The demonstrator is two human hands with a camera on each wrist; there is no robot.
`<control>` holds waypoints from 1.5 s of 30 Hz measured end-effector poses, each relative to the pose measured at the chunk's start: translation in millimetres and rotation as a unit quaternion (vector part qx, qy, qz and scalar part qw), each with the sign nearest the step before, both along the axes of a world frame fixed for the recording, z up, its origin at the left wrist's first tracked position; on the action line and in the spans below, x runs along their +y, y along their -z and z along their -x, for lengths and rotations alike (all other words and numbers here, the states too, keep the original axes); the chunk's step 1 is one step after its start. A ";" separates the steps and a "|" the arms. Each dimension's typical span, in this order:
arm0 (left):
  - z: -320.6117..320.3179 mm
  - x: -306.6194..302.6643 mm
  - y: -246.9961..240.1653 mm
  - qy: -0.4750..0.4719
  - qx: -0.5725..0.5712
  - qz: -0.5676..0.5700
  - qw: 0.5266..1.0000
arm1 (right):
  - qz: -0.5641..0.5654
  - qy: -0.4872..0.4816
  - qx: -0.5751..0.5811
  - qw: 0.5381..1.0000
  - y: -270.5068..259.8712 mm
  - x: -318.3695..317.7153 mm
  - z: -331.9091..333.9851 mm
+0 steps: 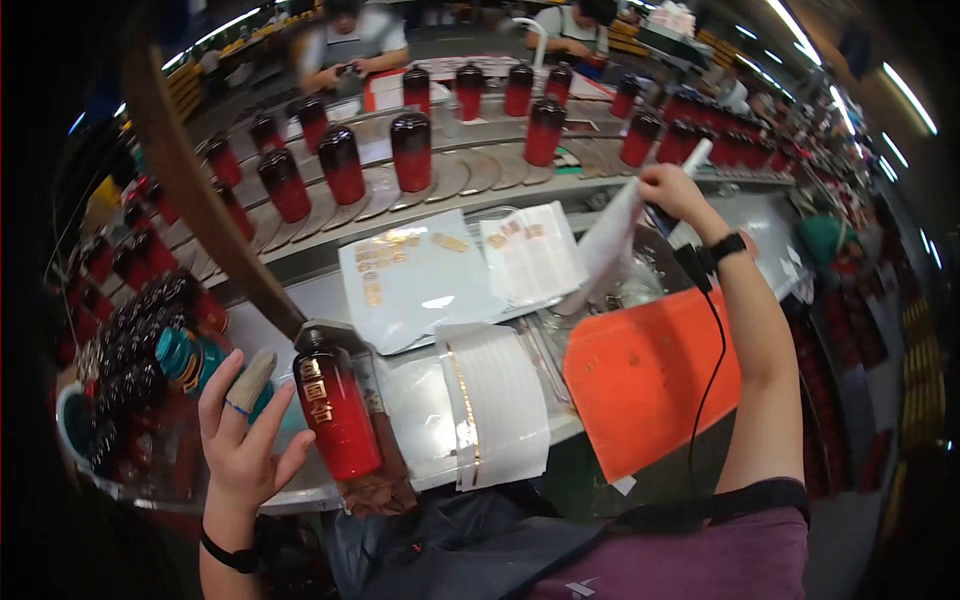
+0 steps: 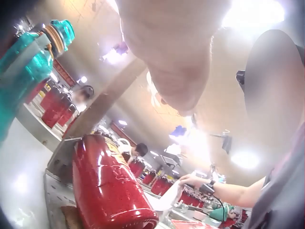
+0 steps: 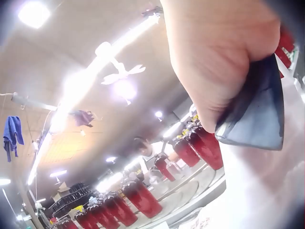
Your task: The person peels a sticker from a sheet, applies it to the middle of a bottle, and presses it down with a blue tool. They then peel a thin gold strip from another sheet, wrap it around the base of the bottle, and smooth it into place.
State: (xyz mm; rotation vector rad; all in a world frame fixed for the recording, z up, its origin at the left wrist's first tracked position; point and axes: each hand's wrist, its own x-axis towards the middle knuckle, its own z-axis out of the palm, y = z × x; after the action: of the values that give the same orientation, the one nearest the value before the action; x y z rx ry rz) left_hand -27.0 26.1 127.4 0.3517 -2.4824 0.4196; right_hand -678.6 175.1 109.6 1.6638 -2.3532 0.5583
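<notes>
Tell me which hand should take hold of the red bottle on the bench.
Left. The left hand is open right beside the red bottle, while the right hand is raised far across the bench, gripping a white sheet.

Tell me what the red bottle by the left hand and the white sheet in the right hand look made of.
Red bottle: likely glazed ceramic or lacquered glass; glossy, opaque, with sharp light reflections. White sheet, held by the right hand: seemingly thin plastic film or paper; it hangs limp and looks slightly translucent.
</notes>
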 end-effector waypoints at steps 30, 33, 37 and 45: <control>449.2 -17.1 35.7 0.219 -0.128 -0.255 0.933 | -0.064 -0.036 0.269 0.960 -131.3 155.4 -111.0; 452.0 -11.1 30.0 0.210 -0.085 -0.238 0.944 | -0.066 -0.018 0.253 0.965 -127.3 162.3 -110.5; 465.4 -6.6 24.2 0.278 -0.106 -0.215 0.930 | -0.074 -0.045 0.253 0.964 -125.8 171.1 -114.7; 461.6 2.0 -2.9 0.265 -0.179 -0.216 0.923 | -0.058 -0.006 0.276 0.959 -114.6 190.2 -109.1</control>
State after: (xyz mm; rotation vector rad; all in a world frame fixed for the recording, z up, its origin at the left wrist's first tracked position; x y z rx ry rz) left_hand -488.6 28.1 130.2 -0.2614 -2.8739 -0.3228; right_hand -569.4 365.3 224.3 1.6154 -1.9893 -0.0528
